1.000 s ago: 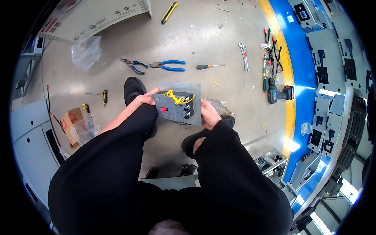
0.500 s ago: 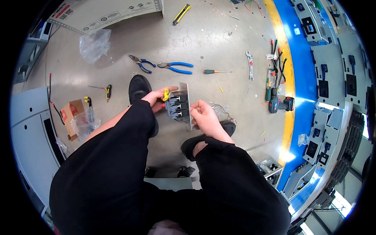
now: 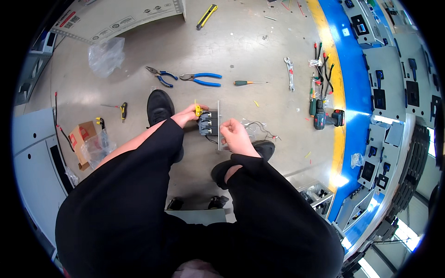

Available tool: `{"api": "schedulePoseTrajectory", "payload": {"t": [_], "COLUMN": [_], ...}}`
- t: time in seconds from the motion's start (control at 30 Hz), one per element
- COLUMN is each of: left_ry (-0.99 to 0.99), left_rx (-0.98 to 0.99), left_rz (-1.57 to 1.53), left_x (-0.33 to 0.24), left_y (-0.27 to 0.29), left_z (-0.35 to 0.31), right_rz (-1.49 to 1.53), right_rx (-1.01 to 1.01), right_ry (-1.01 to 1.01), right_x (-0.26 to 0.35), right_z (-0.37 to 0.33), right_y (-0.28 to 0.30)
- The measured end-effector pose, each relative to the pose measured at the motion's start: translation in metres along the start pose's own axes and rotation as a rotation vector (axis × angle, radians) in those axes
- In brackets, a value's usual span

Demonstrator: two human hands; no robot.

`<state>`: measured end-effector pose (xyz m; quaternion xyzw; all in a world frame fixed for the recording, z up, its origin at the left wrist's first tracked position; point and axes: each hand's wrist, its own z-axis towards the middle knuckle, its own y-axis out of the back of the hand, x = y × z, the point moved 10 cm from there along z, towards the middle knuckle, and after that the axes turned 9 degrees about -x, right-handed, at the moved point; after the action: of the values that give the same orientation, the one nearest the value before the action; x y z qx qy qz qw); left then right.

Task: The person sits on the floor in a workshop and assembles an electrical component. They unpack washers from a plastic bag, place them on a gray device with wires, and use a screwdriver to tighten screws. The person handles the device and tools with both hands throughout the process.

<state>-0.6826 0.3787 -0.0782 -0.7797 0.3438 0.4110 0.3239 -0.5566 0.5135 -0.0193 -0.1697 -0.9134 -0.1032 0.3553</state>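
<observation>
Between my feet is a dark grey circuit breaker (image 3: 208,124) with several poles, mounted against a thin metal plate (image 3: 219,109) seen almost edge-on. My left hand (image 3: 187,114) is closed on the breaker's left side, its fingertips partly hidden behind it. A small bundle of yellow wire (image 3: 199,110) hangs at the breaker's upper left corner. On the plate's other face, the fingers of my right hand (image 3: 237,137) are pinched together close against the metal. Whatever sits between them is too small to make out. Thin dark wires (image 3: 262,129) lie past my right hand.
Beyond my feet lie pliers (image 3: 162,76), cutters (image 3: 201,79), a screwdriver (image 3: 250,83), wrenches (image 3: 290,74) and a yellow knife (image 3: 206,17). A cordless drill (image 3: 320,116) rests at right. A carton (image 3: 83,139) and grey cabinet (image 3: 34,153) stand left; a parts box (image 3: 320,194) lies lower right.
The whole view has shifted slightly, so the floor items appear further left and up. The plate has turned more edge-on. Both hands keep their places on either side of it.
</observation>
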Motion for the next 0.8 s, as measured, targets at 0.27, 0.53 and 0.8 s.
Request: {"api": "schedulePoseTrajectory", "payload": {"t": [0.27,0.53,0.8], "left_ry": [-0.665,-0.659,-0.768], "left_rx": [-0.094,0.058,0.101], "left_rz": [0.874,1.054,1.155], "left_x": [-0.145,-0.154,-0.163], "left_y": [-0.055,-0.105,-0.129], "left_z": [-0.040,-0.017,0.007], "right_rz": [0.118,0.107,0.181], "right_rx": [-0.002,0.052,0.024], "right_ry": [0.055,0.208,0.377], "right_x": [0.008,-0.001,0.004], "right_z": [0.002,0.018,0.024], "right_y": [0.002,0.026,0.046]}}
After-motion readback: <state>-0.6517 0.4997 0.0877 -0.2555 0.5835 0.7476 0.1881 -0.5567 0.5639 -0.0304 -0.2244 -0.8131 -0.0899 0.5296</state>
